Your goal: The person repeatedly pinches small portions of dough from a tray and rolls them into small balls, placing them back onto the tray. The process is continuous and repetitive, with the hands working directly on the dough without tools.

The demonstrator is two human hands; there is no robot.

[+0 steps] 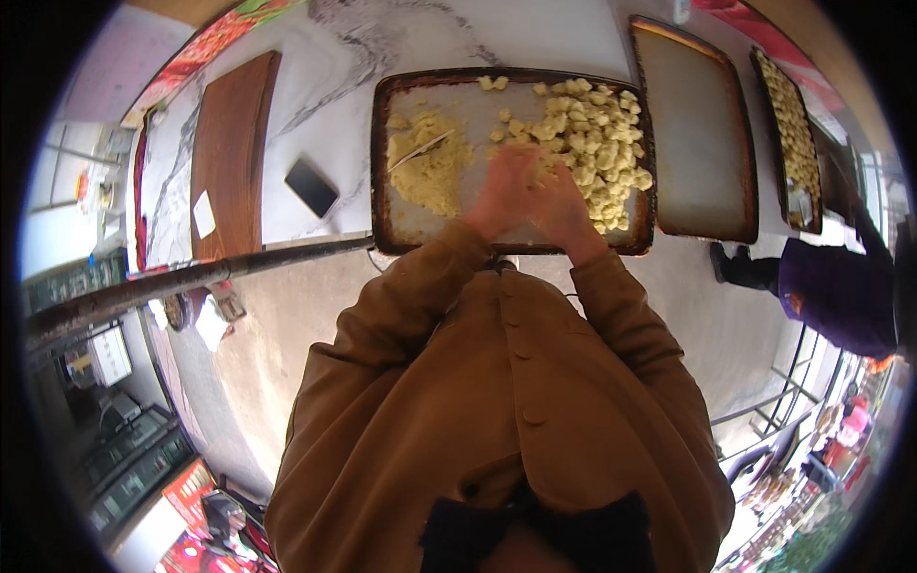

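Observation:
My left hand (505,190) and my right hand (562,208) meet over the middle of a dark-rimmed baking tray (380,165). Their fingers are blurred and close together, and whether dough lies between them is hidden. Left of them on the tray spreads a mass of yellow crumbly dough (430,168), with a thin pale stick or scraper (420,150) lying across it. A heap of small yellow dough lumps (598,136) fills the tray's right side, right beside my hands. Some loose lumps (493,83) rest near the far rim.
An empty-looking baking tray (698,129) stands to the right, and another tray of small lumps (788,129) beyond it. A phone (311,188) and a brown wooden board (233,157) lie left on the marble-patterned table (322,93). A person in purple (838,297) is at the far right.

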